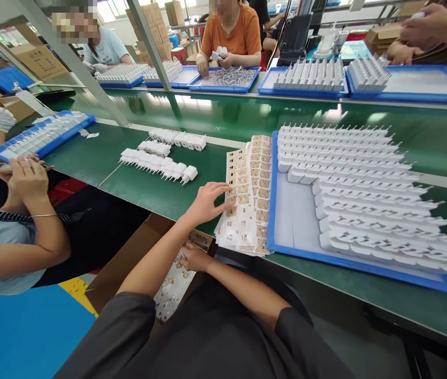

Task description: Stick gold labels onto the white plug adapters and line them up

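Note:
My left hand (207, 202) lies with fingers spread at the left edge of a stack of label sheets (241, 223), its fingertips on or just over the top sheet. The sheets are white with rows of tan labels. Below the table edge, my right hand (195, 259) is closed at a used-looking label sheet (174, 289) over an open cardboard box (109, 281); its fingertips are partly hidden. To the right of the stack, a blue tray (302, 258) holds rows of white plug adapters (349, 173) with their pins up.
More white adapters (156, 160) lie in rows on the green table (129, 184). A co-worker's hands (30, 176) are at the left, near another blue tray (50, 134). Across the green belt (215, 113), other people work behind trays of adapters and metal parts (233, 77).

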Motion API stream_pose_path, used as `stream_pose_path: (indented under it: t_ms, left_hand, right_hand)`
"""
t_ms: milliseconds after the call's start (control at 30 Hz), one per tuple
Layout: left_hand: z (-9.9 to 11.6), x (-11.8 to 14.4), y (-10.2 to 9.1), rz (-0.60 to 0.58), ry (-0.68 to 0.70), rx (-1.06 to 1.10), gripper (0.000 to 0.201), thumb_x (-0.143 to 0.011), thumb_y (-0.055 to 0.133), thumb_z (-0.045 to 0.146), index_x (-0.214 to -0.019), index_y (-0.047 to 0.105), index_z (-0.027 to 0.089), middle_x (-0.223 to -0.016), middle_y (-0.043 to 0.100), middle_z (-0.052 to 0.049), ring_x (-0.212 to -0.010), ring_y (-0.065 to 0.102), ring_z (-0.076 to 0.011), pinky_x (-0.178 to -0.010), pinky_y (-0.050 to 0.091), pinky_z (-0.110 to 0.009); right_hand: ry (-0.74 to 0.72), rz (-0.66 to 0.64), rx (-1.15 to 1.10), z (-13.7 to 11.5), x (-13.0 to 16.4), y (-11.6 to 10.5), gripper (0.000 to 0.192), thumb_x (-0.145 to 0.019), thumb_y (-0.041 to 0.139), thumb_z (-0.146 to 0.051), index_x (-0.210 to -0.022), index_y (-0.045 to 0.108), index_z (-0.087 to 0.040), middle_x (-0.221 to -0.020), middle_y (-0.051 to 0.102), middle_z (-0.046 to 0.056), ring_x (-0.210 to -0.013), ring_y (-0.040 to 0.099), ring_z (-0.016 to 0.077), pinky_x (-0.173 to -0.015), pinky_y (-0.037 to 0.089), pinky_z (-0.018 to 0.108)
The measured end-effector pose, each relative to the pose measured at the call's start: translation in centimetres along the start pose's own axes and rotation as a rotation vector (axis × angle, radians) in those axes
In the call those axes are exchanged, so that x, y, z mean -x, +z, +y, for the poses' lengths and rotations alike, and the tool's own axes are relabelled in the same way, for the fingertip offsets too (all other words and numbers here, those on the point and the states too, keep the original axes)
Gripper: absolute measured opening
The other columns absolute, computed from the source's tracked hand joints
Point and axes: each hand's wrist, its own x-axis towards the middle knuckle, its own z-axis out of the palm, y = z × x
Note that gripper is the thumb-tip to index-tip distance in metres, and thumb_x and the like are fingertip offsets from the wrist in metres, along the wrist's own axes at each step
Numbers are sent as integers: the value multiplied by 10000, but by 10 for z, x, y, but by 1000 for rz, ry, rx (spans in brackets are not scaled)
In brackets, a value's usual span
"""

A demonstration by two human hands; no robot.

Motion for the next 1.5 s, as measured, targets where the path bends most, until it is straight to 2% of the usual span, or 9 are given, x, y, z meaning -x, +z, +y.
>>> stream_pose_path:
  t_ms: [133,233,300,400,467,533,667,1267,1500]
  left_hand:
    - [11,13,10,-152,106,43,641,-888,701,534,-1468,514,337,-1617,419,-86,-1509,335,-354,-1226,275,-558]
    - [19,15,21,-129,97,49,685,-858,728,553,-1466,525,312,-1622,407,-105,-1527,296,-384,-1234,246,-613]
    - [24,14,28,-109,94,66,704,-839,748,554,-1457,539,291,-1621,405,-121,-1524,300,-393,-1234,245,-622]
    - [27,14,30,-130,100,123,653,-902,684,530,-1483,513,285,-1635,385,-116,-1518,326,-366,-1232,278,-578]
    - [27,14,26,-165,100,156,613,-959,600,530,-1512,475,299,-1650,365,-90,-1525,319,-341,-1238,277,-541]
    - [26,15,22,-198,91,168,622,-975,560,554,-1534,442,307,-1661,345,-71,-1534,302,-329,-1248,251,-520]
    - [24,16,18,-240,75,151,666,-958,573,584,-1544,427,302,-1673,318,-75,-1534,295,-328,-1246,220,-501]
    - [20,23,33,-180,88,99,704,-961,521,637,-1564,392,299,-1678,303,-72,-1528,290,-327,-1210,203,-461]
    - [20,23,23,-258,110,124,757,-952,505,671,-1597,305,328,-1705,218,-70,-1556,231,-330,-1237,139,-482]
  right_hand:
    - [-135,-182,-2,-27,53,-27,152,-768,808,-170,-913,763,-184,-882,770,21,-819,716,213,-731,549,288]
    - [-340,-238,-34,-58,106,-80,179,-897,713,-274,-1070,753,-253,-974,789,-1,-875,726,188,-773,538,266]
    - [-347,-43,-14,-71,133,-121,215,-998,579,-285,-1155,720,-241,-1030,786,21,-921,719,183,-836,530,285]
    - [-94,479,227,-65,147,-169,235,-1023,513,-242,-1161,702,-216,-1068,763,76,-1000,675,241,-907,493,378]
    - [59,646,472,-50,144,-184,248,-1003,543,-247,-1193,692,-189,-1088,737,113,-1017,636,293,-881,468,426]
    - [149,660,640,-35,138,-187,276,-981,589,-268,-1221,686,-170,-1100,718,124,-1019,615,311,-842,449,429]
    - [197,625,725,-25,131,-181,284,-967,633,-296,-1223,691,-185,-1122,702,103,-1036,606,289,-826,421,411]
    - [207,609,573,-24,116,-189,67,-953,588,-192,-919,642,-212,-961,692,77,-983,614,288,-826,423,404]
    - [-65,594,386,-24,141,-193,82,-994,558,-204,-935,612,-220,-993,645,79,-982,596,259,-882,474,403]
